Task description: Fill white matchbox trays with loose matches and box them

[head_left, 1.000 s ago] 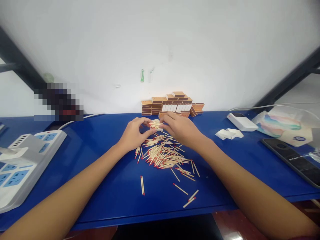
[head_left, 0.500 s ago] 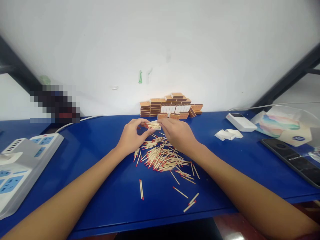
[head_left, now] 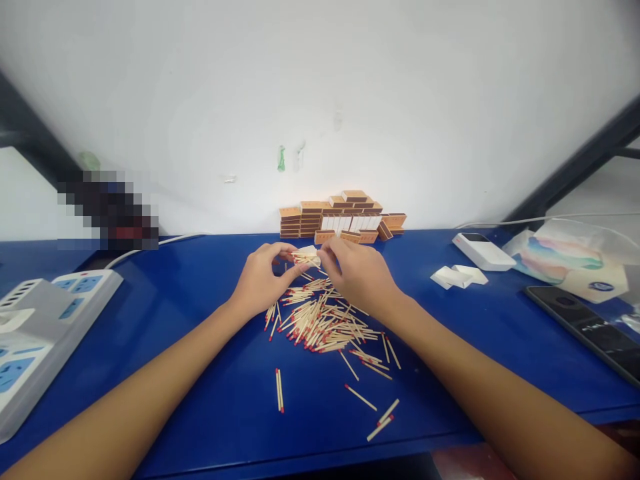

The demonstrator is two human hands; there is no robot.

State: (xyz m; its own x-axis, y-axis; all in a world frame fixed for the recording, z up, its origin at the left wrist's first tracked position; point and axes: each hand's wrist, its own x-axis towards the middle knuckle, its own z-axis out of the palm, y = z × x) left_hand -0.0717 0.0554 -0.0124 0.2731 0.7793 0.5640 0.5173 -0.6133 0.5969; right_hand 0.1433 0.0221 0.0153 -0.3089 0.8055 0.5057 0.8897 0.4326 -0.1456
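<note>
Matches (head_left: 304,257) bunched in white tray (head_left: 311,252), centre of frame. Left hand (head_left: 263,277) half-curled, thumb and fingers gripping tray's left side. Right hand (head_left: 356,272) at tray's right, fingers bent together; whether pinching anything, cannot tell. Loose match pile (head_left: 320,320) just below hands; stacked matchboxes (head_left: 313,217) above, against wall (head_left: 200,107).

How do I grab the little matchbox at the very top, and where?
Best pinch the top matchbox by its two short ends, coming from above. It lies flat and alone on its layer, so both ends look free, while the wall behind seems to leave little room for fingers.
</note>
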